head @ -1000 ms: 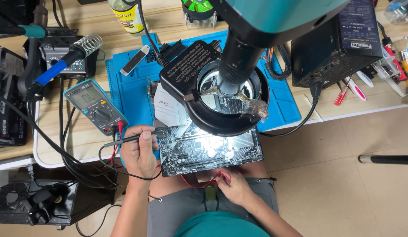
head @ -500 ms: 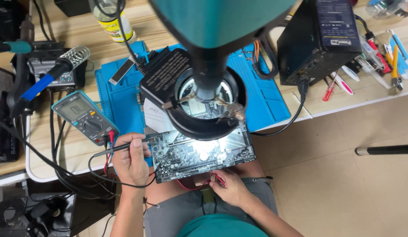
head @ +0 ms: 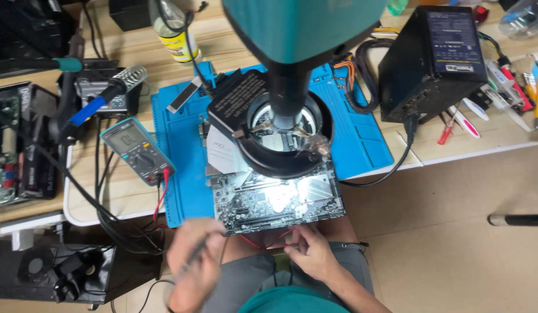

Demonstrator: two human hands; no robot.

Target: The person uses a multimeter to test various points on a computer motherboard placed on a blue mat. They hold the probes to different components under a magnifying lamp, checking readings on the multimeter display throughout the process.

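The circuit board (head: 277, 200) lies on the blue mat (head: 185, 174) at the counter's six-o'clock edge, beneath the microscope (head: 292, 69). The blurred left hand (head: 195, 261) grips a probe (head: 194, 255); the right hand (head: 309, 252) pinches a red lead (head: 263, 244). A multimeter (head: 137, 149) sits at nine o'clock.

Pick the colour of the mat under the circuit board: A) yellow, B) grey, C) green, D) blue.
D: the mat shows blue on both sides of the circuit board, which lies on it under the ring light.
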